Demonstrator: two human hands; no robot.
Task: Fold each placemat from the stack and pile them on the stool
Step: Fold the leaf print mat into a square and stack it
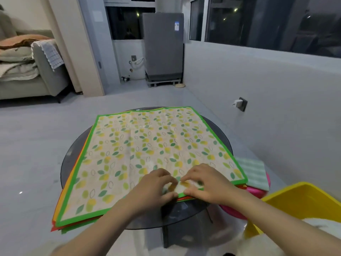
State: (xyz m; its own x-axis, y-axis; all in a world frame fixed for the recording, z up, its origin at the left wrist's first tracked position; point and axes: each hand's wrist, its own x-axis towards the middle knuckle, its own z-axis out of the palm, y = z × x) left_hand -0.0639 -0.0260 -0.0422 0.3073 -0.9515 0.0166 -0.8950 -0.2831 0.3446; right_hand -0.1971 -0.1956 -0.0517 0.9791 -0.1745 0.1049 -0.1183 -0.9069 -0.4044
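Observation:
A stack of placemats (70,221) lies on a round dark glass table (219,130). The top placemat (147,145) is cream with green and yellow leaves and a bright green border. My left hand (153,185) and my right hand (204,182) meet at the middle of its near edge. Both pinch that edge and lift it a little off the mats below. A pink stool (256,191) stands at the table's right, with a folded green striped cloth (252,170) lying on it.
A yellow bin (302,200) with something white inside sits at my lower right. A low white wall with a plugged socket (239,104) runs along the right. A grey sofa (27,74) stands far left, a grey appliance (163,47) at the back.

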